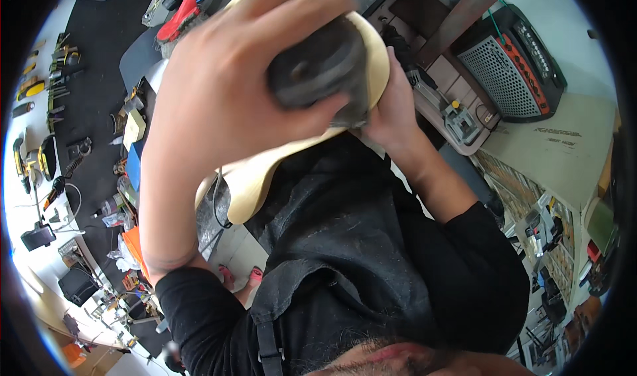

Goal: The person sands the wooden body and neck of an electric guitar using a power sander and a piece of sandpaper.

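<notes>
My left hand (232, 84), blurred by motion, grips a dark, rounded tool (312, 64), which looks like a sander or sanding pad, against a pale, curved wooden piece (375, 61) shaped like an instrument body. Much of the tool's underside and the wood beneath it is hidden. My right hand (391, 104) holds the right edge of the wooden piece, its fingers mostly out of sight behind it. The wood's lower horn (245, 203) rests near my black apron, and a dark cord (217, 197) hangs beside it.
A dark workbench (99, 144) crowded with tools runs along the left, beside wall-hung tools (36, 87). At the upper right stand an amplifier (497, 74) and a benchtop machine (458, 121), with a beige board (564, 150) below. Feet in pink sandals (255, 276) show on the floor.
</notes>
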Available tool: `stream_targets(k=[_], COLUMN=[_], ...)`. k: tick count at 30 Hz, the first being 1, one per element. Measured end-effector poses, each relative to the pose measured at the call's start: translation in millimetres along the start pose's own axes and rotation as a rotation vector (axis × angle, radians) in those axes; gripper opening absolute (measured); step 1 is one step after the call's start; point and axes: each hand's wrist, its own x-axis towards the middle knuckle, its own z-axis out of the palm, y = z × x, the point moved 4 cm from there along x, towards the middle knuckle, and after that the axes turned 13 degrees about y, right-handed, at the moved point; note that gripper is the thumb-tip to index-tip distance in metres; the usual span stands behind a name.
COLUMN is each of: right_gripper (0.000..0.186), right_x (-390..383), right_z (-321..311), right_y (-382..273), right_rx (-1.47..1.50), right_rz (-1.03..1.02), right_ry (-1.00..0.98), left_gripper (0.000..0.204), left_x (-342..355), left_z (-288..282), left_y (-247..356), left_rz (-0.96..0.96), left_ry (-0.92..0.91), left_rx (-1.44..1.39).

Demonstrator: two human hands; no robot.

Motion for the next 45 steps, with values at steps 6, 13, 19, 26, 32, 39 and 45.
stream_targets(k=[6, 13, 19, 26, 32, 39, 45], right_gripper=[0.058, 0.052, 0.069, 0.068, 0.069, 0.053, 0.057], right_x=[-0.4, 0.2, 8.1, 0.1, 4.2, -6.6, 13.3], right_z=[-2.2, -28.5, -12.9, 2.8, 2.0, -8.6, -9.8], right_y=[0.7, 8.5, 3.8, 3.0, 5.6, -0.1, 4.4], right_rx=[0.156, 0.097, 0.444, 0.109, 0.131, 0.204, 0.224], right_rz=[-0.006, -0.057, 0.174, 0.046, 0.057, -0.048, 0.048], right_ry=[-0.174, -0.126, -0.475, 0.087, -0.021, -0.280, -0.266], left_gripper=[0.053, 0.052, 0.072, 0.074, 0.073, 0.058, 0.061], left_x=[44.7, 35.1, -15.8, -68.6, -33.4, 31.5, 62.3], left_z=[20.6, 23.5, -4.9, -50.8, -25.2, 16.1, 22.2], left_y=[-7.5, -4.3, 10.3, -9.8, 14.9, 13.1, -24.4], left_rz=[-0.055, 0.163, 0.068, 0.076, 0.098, 0.125, -0.087], left_ry=[0.065, 0.105, -0.082, -0.146, -0.117, 0.082, 0.094], left_rx=[-0.010, -0.117, -0.153, -0.071, -0.028, -0.060, 0.134])
